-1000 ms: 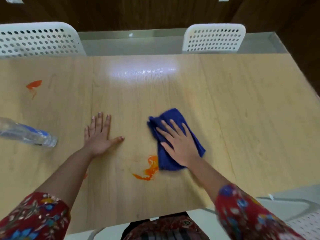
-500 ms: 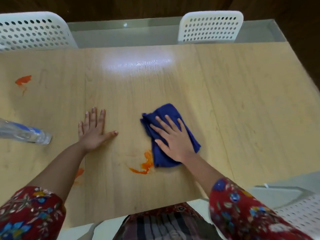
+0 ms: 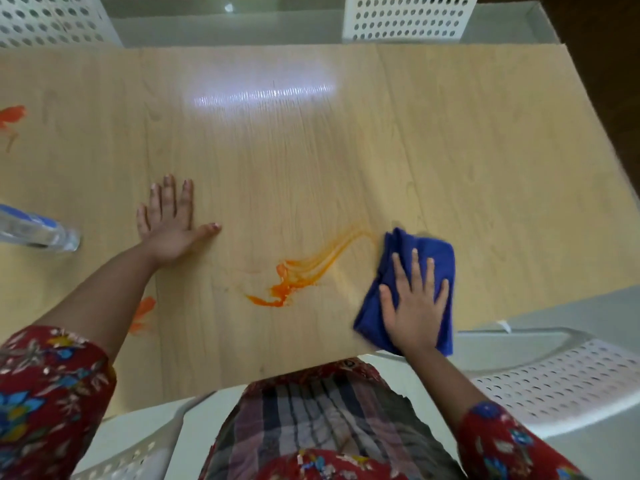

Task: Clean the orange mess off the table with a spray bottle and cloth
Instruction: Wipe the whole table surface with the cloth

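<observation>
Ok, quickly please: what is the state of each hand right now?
Left hand: open, flat on the table, holding nothing.
Right hand: open, straight fingers pressing the blue cloth onto the table.

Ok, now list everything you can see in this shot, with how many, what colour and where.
table: one, light wood, fills most of the view
cloth: one, blue, by the table's near right edge
orange mess: three patches, orange; a streaked one just left of the cloth, one at the far left, one near the front left
spray bottle: one, clear with a blue label, at the table's left, cut off by the frame
chairs: at least three, white, perforated; two beyond the far edge, one at the near right
sleeves: two, red floral, bottom corners
left hand: one, flat on the table
right hand: one, flat on the cloth
</observation>
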